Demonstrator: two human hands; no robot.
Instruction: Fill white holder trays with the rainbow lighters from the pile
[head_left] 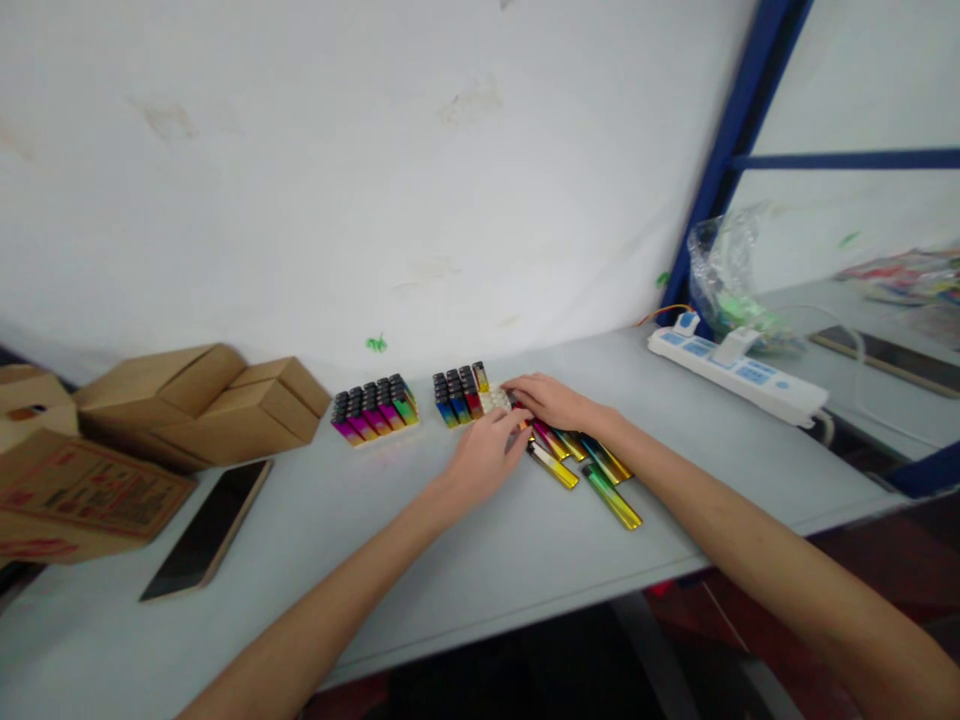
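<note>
Beside the half-filled tray (491,400), both hands (487,452) (551,402) palm-down, perhaps pinching lighters (581,462).

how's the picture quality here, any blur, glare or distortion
Head view: soft and slightly blurred throughout, so the lighters in the tray lack fine detail; wide-angle bending curves the table edge and blue frame; lighting is flat and even, with faint shadow under the left hand and right hand; loose lighters show mild sheen.

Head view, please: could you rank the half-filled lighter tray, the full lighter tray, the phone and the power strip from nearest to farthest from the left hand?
From the left hand:
1. Half-filled lighter tray, just beyond it.
2. Full lighter tray, to its left.
3. Power strip, far right.
4. Phone, far left; too close to call with the strip.
</note>
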